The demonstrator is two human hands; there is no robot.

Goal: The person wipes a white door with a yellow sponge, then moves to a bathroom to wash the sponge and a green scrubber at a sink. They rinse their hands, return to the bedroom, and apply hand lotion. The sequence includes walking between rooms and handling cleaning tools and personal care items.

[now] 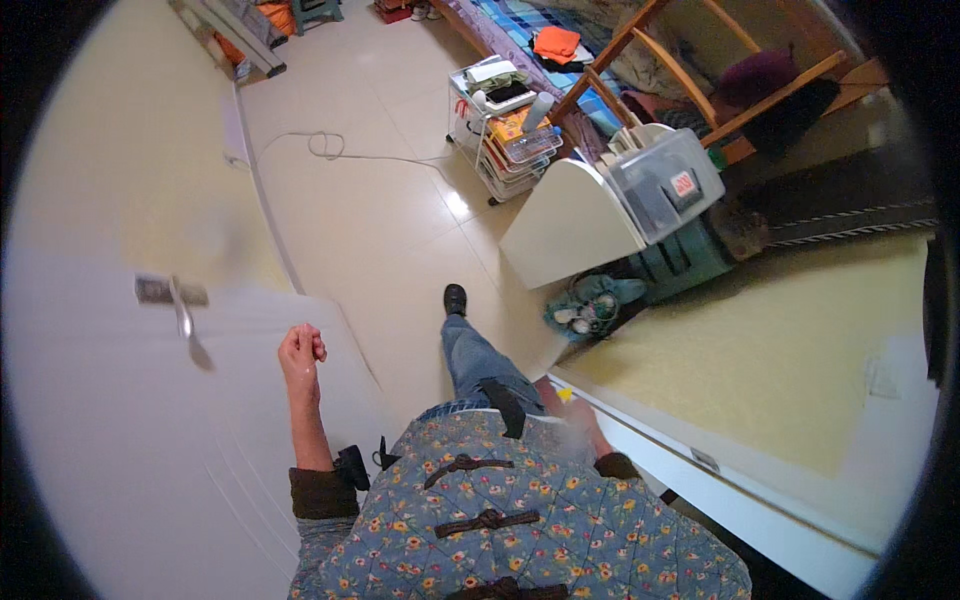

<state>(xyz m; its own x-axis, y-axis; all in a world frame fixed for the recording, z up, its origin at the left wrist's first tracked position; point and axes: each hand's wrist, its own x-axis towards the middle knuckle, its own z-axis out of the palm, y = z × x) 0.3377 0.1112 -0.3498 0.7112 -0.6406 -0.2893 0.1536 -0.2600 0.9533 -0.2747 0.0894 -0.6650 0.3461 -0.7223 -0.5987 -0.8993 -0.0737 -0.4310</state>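
My left hand (302, 358) is raised in front of a white door (150, 420), its fingers curled in and no object visible in them. Up and to the left of it, the door's metal lever handle (181, 306) stands apart from the hand. Low at my right side is my right hand (579, 418), blurred and partly hidden by a hazy patch. A small yellow thing (565, 394) shows beside it; whether the hand touches this is unclear. The white door frame (645, 435) runs close to that hand.
One foot in a black shoe (454, 299) is forward on the tiled floor (375, 225). A cable (360, 156) crosses the tiles. Ahead stand a wire trolley (495, 161), a white cabinet (574, 225) with a clear plastic box (667, 184), a bed (517, 30) and a wooden ladder (675, 64).
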